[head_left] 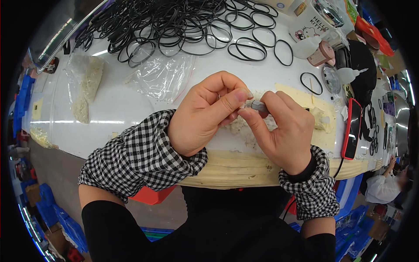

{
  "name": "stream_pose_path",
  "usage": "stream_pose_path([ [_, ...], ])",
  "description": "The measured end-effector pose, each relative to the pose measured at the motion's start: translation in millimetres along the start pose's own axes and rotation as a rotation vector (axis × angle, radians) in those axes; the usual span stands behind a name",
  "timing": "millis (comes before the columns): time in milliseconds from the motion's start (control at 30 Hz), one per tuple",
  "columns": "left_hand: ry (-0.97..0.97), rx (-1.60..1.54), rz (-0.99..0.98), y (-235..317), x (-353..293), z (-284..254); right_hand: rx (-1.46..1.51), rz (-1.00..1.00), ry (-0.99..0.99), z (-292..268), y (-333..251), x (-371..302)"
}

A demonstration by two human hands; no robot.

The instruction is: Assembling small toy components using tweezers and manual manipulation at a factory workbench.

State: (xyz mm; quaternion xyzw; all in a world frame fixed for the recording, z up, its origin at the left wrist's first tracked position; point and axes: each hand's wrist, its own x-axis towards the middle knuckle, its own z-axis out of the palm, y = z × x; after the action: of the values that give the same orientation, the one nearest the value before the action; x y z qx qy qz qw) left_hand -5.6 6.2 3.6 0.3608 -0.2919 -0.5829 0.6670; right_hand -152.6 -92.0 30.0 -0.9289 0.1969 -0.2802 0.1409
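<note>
Close together over the table's front edge, both hands are at work. My left hand [207,111] is closed, thumb and forefinger pinching something too small to make out. My right hand [288,126] is closed round a small grey metal-looking piece [258,106], its end pointing at the left fingertips; the fingers hide the rest of it. Under the hands lies a heap of small off-white bits [244,133]. Left of them is a clear plastic bag [163,76], lying flat and crumpled. Another clear bag [89,83], partly filled with off-white small pieces, lies farther left.
A big tangle of black rubber rings [152,22] covers the table's back. At the right stand a white printed container [312,22], a squeeze bottle [349,75] and a red-cased phone [352,129] with a cable. Yellowish tape [235,168] lines the front edge.
</note>
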Motion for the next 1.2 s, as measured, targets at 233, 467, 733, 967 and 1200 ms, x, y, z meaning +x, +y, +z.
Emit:
stream_pose_path([
  [233, 0.028, 0.079, 0.02, 0.8, -0.6, 1.5, -0.048, -0.009, -0.009, -0.8, 0.2, -0.5],
  [467, 0.045, 0.108, 0.031, 1.7, -0.6, 4.1, -0.051, -0.01, -0.005, -1.1, -0.4, -0.6],
  [733, 0.037, -0.029, -0.033, -1.2, -0.6, 2.8, 0.022, 0.006, -0.033, -1.8, -1.0, -1.2],
  [967, -0.064, -0.166, -0.066, -3.7, 0.5, -0.3, 0.357, -0.022, 0.119, 1.1, -4.0, 0.3],
  [1200, -0.016, -0.031, -0.028, -5.8, -1.7, -0.8, 0.464, 0.087, 0.03, -1.8, -9.2, -0.4],
])
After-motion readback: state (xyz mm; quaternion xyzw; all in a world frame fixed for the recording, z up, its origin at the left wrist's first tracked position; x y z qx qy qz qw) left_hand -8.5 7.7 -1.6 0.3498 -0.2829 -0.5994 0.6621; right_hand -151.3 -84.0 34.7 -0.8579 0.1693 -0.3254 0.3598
